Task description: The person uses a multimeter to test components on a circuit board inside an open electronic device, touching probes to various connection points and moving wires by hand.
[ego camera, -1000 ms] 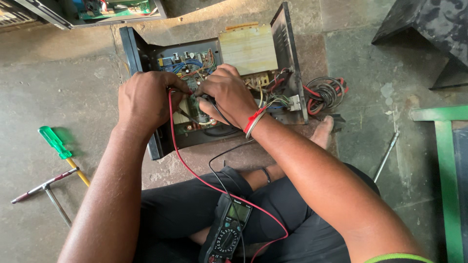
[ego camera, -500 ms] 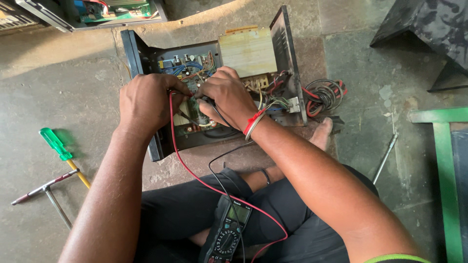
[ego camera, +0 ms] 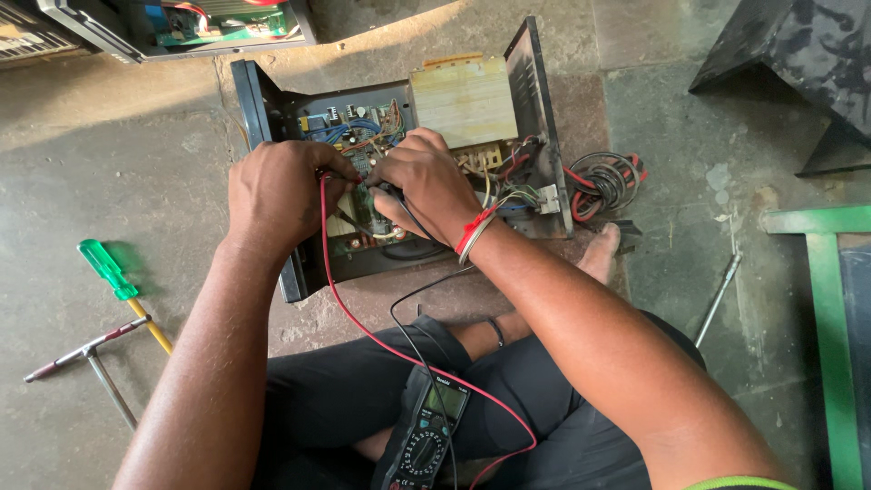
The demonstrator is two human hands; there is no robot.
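Left hand (ego camera: 277,195) pinches the red probe lead (ego camera: 363,322), right hand (ego camera: 425,186) grips the black probe lead (ego camera: 413,308); both tips press the circuit board (ego camera: 358,150) at frame centre, multimeter (ego camera: 422,440) resting on the lap for reading

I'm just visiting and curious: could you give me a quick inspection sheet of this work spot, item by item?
Surface: bare concrete floor, stained; the person sits on it.
Job's things: opened electronics chassis with a circuit board and a pale transformer block; multimeter on the lap.
Clutter: green-handled screwdriver, T-handle wrench, metal rod.
Hands: left hand pinches the red probe lead over the board; right hand holds the black probe lead beside it.
Cables: both leads run to the multimeter; coiled wire bundle right of the chassis.
Surroundings: second open unit at top, dark metal cover, green frame.
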